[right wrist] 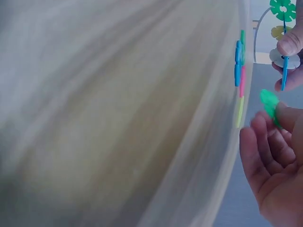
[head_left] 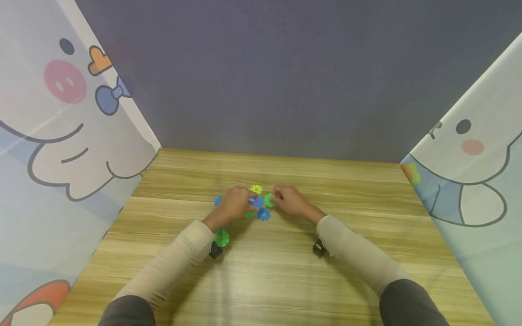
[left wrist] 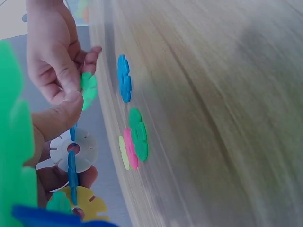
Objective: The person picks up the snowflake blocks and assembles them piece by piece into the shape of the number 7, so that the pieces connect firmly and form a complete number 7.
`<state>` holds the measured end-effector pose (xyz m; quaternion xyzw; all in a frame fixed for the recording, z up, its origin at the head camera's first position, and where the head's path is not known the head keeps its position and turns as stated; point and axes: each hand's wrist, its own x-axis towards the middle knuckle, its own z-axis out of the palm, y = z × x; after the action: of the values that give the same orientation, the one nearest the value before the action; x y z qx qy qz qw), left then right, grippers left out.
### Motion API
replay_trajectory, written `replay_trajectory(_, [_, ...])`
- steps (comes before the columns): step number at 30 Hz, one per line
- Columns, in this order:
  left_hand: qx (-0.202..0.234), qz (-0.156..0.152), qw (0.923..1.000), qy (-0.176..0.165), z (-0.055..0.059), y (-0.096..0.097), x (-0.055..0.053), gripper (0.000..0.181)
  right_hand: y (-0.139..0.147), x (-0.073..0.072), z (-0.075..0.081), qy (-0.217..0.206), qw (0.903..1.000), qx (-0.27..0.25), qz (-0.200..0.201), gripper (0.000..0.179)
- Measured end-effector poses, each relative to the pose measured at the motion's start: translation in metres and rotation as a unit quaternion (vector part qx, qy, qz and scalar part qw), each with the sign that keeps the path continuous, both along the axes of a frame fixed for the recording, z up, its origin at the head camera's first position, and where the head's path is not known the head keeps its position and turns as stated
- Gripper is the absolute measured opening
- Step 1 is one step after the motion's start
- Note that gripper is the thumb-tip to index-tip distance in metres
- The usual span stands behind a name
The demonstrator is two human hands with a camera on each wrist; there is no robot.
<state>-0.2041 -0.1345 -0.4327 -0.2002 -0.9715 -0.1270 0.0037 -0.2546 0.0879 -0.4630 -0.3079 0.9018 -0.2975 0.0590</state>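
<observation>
My left hand (head_left: 235, 203) grips a joined piece of notched plastic discs. In the left wrist view it includes a white disc (left wrist: 87, 150), a blue disc (left wrist: 72, 177) set edge-on into it, and a yellow disc (left wrist: 94, 203). A large green disc (left wrist: 12, 142) of the piece looms close to that camera. Facing it, my right hand (head_left: 288, 199) pinches a single green disc (right wrist: 270, 103) between thumb and fingers. The two hands are close together, with the green disc near the blue disc's free end but apart from it in the right wrist view.
Loose discs lie on the wooden table (head_left: 265, 280) beneath the hands: a blue disc (head_left: 263, 214), a yellow-green disc (head_left: 256, 189), a green disc (left wrist: 138, 135) and a pink disc (left wrist: 130, 149). A grey panel (head_left: 281, 81) rises behind, with cartoon-printed panels (head_left: 24, 190) at both sides.
</observation>
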Motion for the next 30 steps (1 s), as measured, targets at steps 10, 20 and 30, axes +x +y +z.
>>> replay_trajectory(10, [-0.01,-0.003,0.9999,0.004,0.003,0.001,0.0,0.052,0.003,0.007,0.013,0.055,0.9967,0.027,0.053,0.011])
replay_trajectory(20, [0.002,-0.007,0.9999,0.01,0.003,0.003,0.0,0.05,0.007,0.009,0.009,0.122,0.9895,0.02,0.076,0.009])
replay_trajectory(30, [0.0,-0.011,0.9999,0.013,0.001,0.005,-0.003,0.051,0.007,0.013,0.007,0.167,0.9815,-0.008,0.093,0.008])
